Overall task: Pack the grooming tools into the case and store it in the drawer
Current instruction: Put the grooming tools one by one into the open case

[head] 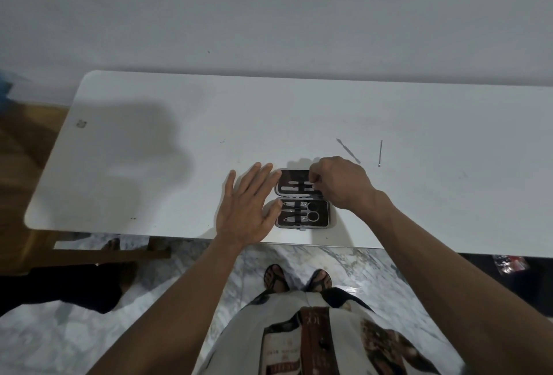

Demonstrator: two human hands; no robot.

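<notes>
One head-worn wide-angle view looks steeply down and forward (near arm's length) over the white worktop (pixel 149 165), wall at 12 o'clock.

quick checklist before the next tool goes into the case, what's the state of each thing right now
1. Case open and flat on the table: ok.
2. Left hand steadying the case's left edge, palm open: ok.
3. Right hand free for the next tool: not ok, its fingers are busy at a tool in the upper half.
4. That tool fully seated under its strap: cannot tell.
5. All tools packed: not ok, a slanted pick and a straight pick lie loose on the table.
6. Lower half filled: ok, scissors and clippers sit in it.
</notes>
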